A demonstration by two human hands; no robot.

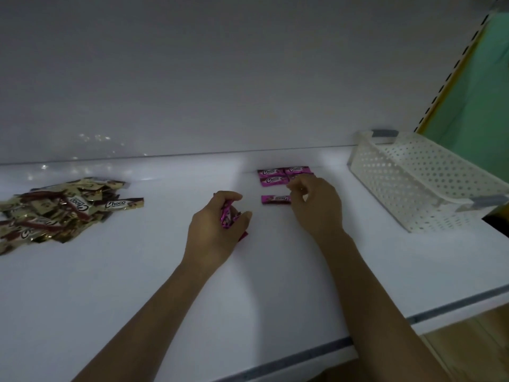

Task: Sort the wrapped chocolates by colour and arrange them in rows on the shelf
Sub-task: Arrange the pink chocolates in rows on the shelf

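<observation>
1. Fingers [246, 215] of the left hand [214, 230] curl tightly round a bunch of pink chocolates [226, 216], low over the white shelf [137, 285].
2. Fingers [293, 186] of the right hand [319, 210], nearly closed, pinch the right end of a lone pink chocolate [275, 199] lying flat.
3. Just behind it, four placed pink chocolates [275, 176] lie in two touching rows.
4. A gold-and-brown pile [60, 208] sits far left; a white perforated basket [413, 183] sits right.
5. A white back panel [220, 78] rises behind, with a green wall [473, 92] at the right.

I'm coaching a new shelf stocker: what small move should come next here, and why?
Probably nudge the lone pink chocolate back against the pink block. It lies apart, in front of the block's left column, with the right hand at its right end. The left hand holds more pink chocolates.
</observation>
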